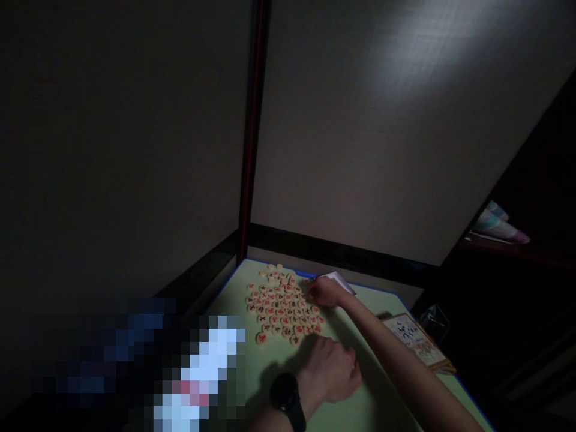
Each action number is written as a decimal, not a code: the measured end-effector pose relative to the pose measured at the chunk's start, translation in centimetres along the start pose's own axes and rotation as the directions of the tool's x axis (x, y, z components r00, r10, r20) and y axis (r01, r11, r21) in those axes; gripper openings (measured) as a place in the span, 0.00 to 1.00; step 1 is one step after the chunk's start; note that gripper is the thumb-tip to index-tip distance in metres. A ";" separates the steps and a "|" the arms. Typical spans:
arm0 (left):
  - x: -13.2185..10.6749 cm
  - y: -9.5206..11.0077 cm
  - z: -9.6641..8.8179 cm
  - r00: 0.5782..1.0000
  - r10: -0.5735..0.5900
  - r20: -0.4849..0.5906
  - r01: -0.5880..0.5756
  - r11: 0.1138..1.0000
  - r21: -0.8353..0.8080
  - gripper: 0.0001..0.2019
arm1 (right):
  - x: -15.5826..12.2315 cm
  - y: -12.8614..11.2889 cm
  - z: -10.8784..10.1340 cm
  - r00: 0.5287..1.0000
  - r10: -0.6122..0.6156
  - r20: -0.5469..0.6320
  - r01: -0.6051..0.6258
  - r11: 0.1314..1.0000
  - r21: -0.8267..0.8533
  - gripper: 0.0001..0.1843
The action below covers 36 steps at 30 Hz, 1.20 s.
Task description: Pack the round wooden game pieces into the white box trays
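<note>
Many round wooden Chinese chess pieces, marked with red or black characters, lie in a cluster on the pale green tabletop. My right hand reaches across to the far right edge of the cluster, its fingers bent and closed beside the pieces. Whatever may be between those fingertips is hidden. Nearer to me, my left hand is curled low over the table, just in front of the closest pieces. It wears a black watch at the wrist, and its fingertips and palm are out of sight.
Behind my right hand lies a white paper-like item. A flat box with black writing sits at the table's right side, beside a dark glossy object. Walls border the far side. A pixelated patch covers the lower left.
</note>
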<state>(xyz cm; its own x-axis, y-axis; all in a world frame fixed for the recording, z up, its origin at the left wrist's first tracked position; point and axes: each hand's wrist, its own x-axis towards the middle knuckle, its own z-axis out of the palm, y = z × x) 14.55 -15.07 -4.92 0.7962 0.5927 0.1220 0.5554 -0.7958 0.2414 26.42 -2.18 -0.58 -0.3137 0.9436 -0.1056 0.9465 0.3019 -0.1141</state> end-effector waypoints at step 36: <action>0.4 -1.3 -2.2 0.908 -0.368 -0.201 0.346 0.928 -0.140 0.25 | -13.7 -3.3 3.5 0.879 0.259 -0.400 0.136 0.668 0.732 0.17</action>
<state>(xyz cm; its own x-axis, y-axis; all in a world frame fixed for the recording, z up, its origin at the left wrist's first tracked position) 13.57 -13.53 -3.07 0.4698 0.8561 0.2155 0.7569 -0.5162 0.4009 27.35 -16.61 -2.26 -0.0007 0.9621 0.2729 0.5337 0.2311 -0.8135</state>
